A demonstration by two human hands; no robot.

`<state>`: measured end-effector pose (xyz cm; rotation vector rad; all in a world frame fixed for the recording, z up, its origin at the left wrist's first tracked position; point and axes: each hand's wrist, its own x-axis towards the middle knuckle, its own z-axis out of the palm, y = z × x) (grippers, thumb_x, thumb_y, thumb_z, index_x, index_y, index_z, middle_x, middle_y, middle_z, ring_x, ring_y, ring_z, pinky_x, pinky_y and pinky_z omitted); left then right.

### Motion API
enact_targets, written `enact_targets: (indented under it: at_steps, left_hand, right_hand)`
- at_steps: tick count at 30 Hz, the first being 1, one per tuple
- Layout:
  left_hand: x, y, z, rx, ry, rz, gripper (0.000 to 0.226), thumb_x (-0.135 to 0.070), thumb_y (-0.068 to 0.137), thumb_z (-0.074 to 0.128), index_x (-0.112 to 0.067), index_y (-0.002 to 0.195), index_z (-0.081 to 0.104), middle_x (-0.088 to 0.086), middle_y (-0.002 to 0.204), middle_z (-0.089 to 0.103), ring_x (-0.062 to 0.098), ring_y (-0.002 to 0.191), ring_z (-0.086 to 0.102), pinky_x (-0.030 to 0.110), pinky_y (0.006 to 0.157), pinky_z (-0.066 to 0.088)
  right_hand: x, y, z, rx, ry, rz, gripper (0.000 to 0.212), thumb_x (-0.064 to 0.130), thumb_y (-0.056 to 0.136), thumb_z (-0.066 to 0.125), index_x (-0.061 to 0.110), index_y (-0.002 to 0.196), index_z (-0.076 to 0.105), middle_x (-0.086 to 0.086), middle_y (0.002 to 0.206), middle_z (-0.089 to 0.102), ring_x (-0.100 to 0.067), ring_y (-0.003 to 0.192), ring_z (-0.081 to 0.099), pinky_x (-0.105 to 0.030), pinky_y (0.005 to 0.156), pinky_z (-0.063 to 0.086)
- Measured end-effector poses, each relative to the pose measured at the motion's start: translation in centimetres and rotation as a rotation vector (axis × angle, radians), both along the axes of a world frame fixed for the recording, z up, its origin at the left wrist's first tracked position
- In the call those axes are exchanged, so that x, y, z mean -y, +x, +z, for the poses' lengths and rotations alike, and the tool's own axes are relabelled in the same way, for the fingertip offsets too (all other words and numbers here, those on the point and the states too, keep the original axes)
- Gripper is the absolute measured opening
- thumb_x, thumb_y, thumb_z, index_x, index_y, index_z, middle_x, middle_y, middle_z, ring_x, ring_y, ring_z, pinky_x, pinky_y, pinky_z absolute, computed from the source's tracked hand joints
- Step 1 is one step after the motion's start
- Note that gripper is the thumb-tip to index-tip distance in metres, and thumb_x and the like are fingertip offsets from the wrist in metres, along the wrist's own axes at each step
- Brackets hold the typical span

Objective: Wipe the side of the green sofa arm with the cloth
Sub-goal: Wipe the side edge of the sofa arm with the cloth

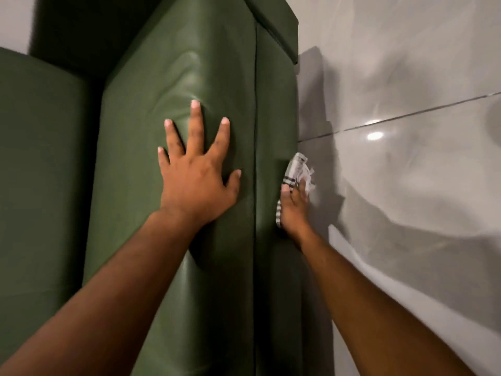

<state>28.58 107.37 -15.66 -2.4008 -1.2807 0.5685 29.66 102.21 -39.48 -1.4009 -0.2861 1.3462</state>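
The green sofa arm [173,66] fills the middle of the head view, seen from above, with a vertical seam running down its right part. My left hand [196,169] lies flat on the arm's top, fingers spread, holding nothing. My right hand [294,206] reaches down over the arm's outer side and presses a white cloth with dark stripes [294,169] against that side. The cloth sticks out beyond my fingertips and along the edge of my palm. Most of the arm's outer side is hidden by the steep viewing angle.
A green seat cushion [40,158] lies to the left of the arm, with the dark backrest [81,28] above it. Glossy grey floor tiles [406,185] spread to the right, crossed by a dark grout line and bright reflections.
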Motion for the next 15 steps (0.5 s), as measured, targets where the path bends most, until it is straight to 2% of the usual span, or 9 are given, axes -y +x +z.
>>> enact_targets:
  at_steps: [2, 3, 5, 6, 8, 10, 13, 15]
  left_hand:
    - [-2.8, 1.6, 0.4, 0.009, -0.018, -0.003, 0.091, -0.054, 0.085, 0.059, -0.036, 0.156, 0.005, 0.008, 0.166, -0.018, 0.052, 0.148, -0.005, 0.07, 0.113, 0.018]
    - [-4.4, 2.6, 0.7, 0.018, -0.039, -0.007, 0.092, -0.054, 0.085, 0.059, -0.037, 0.156, 0.003, 0.008, 0.165, -0.019, 0.052, 0.148, -0.006, 0.069, 0.114, 0.017]
    - [-7.7, 4.8, 1.2, 0.04, -0.079, 0.015, 0.092, -0.056, 0.086, 0.059, -0.042, 0.155, 0.0, 0.006, 0.165, -0.022, 0.051, 0.148, -0.008, 0.067, 0.117, 0.014]
    - [-8.7, 5.7, 1.3, 0.043, -0.082, 0.039, 0.092, -0.056, 0.086, 0.059, -0.044, 0.154, -0.001, 0.005, 0.164, -0.024, 0.051, 0.148, -0.009, 0.066, 0.118, 0.012]
    - [-9.9, 6.9, 0.7, 0.061, -0.05, 0.056, 0.09, -0.056, 0.087, 0.057, -0.044, 0.154, -0.002, 0.006, 0.164, -0.024, 0.052, 0.148, -0.007, 0.065, 0.119, 0.011]
    - [-10.2, 7.2, -0.4, 0.086, -0.035, 0.034, 0.088, -0.055, 0.088, 0.054, -0.041, 0.155, -0.001, 0.008, 0.165, -0.021, 0.053, 0.147, -0.004, 0.067, 0.118, 0.012]
    - [-10.6, 6.6, -1.8, 0.114, 0.002, -0.003, 0.088, -0.057, 0.083, 0.046, -0.038, 0.156, 0.001, 0.013, 0.165, -0.016, 0.056, 0.146, 0.001, 0.069, 0.116, 0.014]
    - [-10.9, 6.4, -2.5, 0.144, 0.039, 0.0, 0.089, -0.056, 0.08, 0.043, -0.036, 0.156, 0.002, 0.015, 0.165, -0.015, 0.056, 0.146, 0.001, 0.069, 0.116, 0.012]
  right_hand:
    - [-1.6, 0.7, -0.2, -0.023, 0.028, -0.06, 0.06, 0.036, 0.102, 0.035, 0.019, 0.151, 0.007, -0.008, 0.163, 0.006, -0.023, 0.147, 0.012, -0.021, 0.12, 0.007]
    - [-1.2, 0.2, -0.6, -0.056, 0.038, -0.089, 0.064, 0.046, 0.099, 0.037, 0.027, 0.15, 0.004, -0.009, 0.161, 0.011, -0.022, 0.145, 0.016, -0.018, 0.118, 0.01]
    - [0.6, -1.7, -0.6, -0.092, 0.056, -0.085, 0.07, 0.069, 0.087, 0.03, 0.047, 0.145, -0.003, -0.003, 0.158, 0.016, -0.022, 0.147, 0.01, -0.039, 0.123, 0.011]
    - [1.9, -2.7, -0.3, -0.084, 0.054, -0.06, 0.07, 0.07, 0.086, 0.027, 0.048, 0.145, -0.004, 0.003, 0.161, 0.008, -0.018, 0.149, 0.003, -0.045, 0.123, 0.009]
    - [3.1, -3.3, 0.5, -0.041, 0.029, -0.048, 0.07, 0.064, 0.087, 0.029, 0.045, 0.147, -0.002, 0.008, 0.163, -0.001, -0.012, 0.15, -0.002, -0.048, 0.123, 0.008]
    - [1.2, -1.2, 1.1, -0.055, 0.024, -0.045, 0.071, 0.067, 0.085, 0.029, 0.044, 0.146, -0.002, -0.001, 0.164, 0.005, -0.025, 0.15, 0.006, -0.053, 0.122, 0.012]
    - [-6.4, 4.5, 0.6, 0.14, 0.089, 0.072, 0.068, 0.043, 0.09, 0.02, 0.013, 0.149, 0.008, -0.016, 0.162, 0.005, -0.034, 0.15, 0.001, -0.049, 0.122, 0.004]
    - [-12.8, 9.0, 0.4, 0.168, 0.13, -0.007, 0.066, 0.043, 0.093, 0.025, 0.014, 0.15, 0.008, -0.014, 0.162, 0.007, -0.035, 0.149, 0.006, -0.052, 0.121, 0.009]
